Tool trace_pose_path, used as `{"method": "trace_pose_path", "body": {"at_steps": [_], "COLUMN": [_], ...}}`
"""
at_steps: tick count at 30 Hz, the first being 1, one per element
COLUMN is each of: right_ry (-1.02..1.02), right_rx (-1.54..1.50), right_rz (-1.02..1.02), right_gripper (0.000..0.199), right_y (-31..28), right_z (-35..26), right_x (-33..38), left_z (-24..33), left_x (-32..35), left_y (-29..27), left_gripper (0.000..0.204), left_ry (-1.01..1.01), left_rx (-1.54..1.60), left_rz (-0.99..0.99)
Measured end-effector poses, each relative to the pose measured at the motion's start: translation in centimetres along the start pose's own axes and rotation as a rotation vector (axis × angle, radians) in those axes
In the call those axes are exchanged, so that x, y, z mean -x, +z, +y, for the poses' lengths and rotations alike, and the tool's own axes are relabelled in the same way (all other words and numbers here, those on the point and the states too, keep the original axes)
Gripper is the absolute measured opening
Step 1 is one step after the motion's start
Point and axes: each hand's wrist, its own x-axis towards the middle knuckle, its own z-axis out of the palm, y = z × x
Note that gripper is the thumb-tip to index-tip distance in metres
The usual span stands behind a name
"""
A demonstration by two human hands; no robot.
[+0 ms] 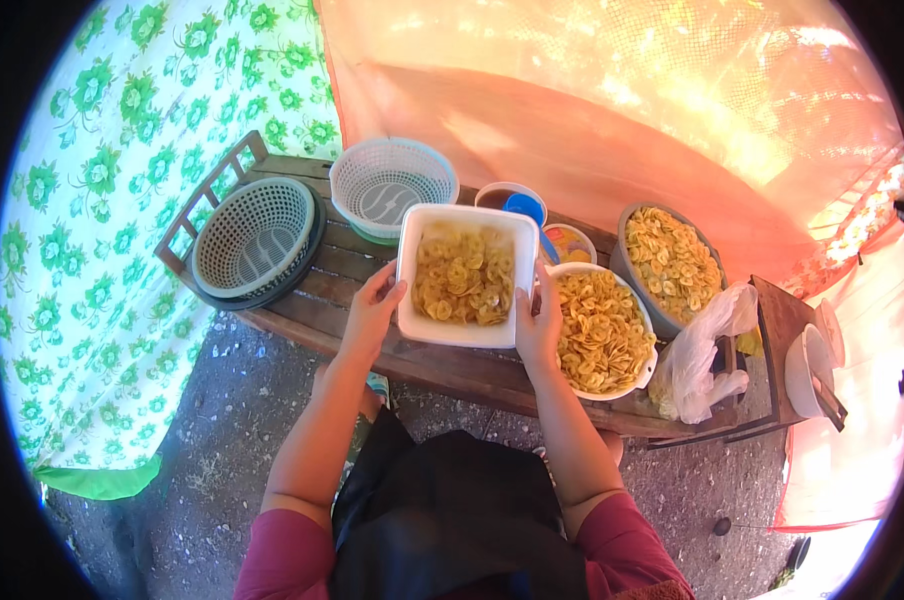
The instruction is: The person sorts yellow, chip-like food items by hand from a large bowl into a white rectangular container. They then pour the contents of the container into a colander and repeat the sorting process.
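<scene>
The person's left hand (374,308) was clamped on the left side of a square white tub (456,333), near its lower corner. The right hand (541,325) was clamped on the opposite side, its thumb against the tub near the right lower corner. The hands stood apart, with the tub between them.

The tub was held over the front part of a wooden bench (327,270), open side up, and contained yellow-brown chips (464,275), slightly blurred. Clearance between tub and bench could not be determined.

Just beside the right hand sat a white bowl (604,393), heaped with similar chips. Behind it and further right, a grey basin (628,262) held more, paler in appearance. A clear plastic bag (697,355) stood near the bench's right end; its contents could not be identified.

On the left part of the bench lay a grey basket (255,240) with holes in its wall. A white basket (392,185) stood between it and the tub, toward the back. Behind the tub's right corner, a round container held a blue item (525,207), partly hidden.
</scene>
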Motion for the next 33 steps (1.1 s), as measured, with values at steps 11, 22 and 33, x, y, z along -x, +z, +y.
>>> {"method": "trace_pose_path", "body": {"at_steps": [11,22,33], "right_ry": [0.289,0.164,0.231], "right_rx": [0.148,-0.002,0.070], "right_rz": [-0.221,-0.045,-0.128], "right_gripper": [0.049,0.048,0.048], "right_y": [-0.3,0.3,0.7], "right_z": [-1.1,-1.4,-1.2], "right_x": [-0.8,-0.7,-0.7], "left_z": [-0.4,-0.4,0.1], "left_x": [-0.5,-1.2,-1.1], "left_y": [0.0,-0.6,-0.7], "left_gripper": [0.043,0.043,0.043], "left_ry": [-0.150,-0.047,-0.134], "left_rx": [-0.006,0.064,0.075], "left_rz": [-0.025,-0.026,-0.053]}}
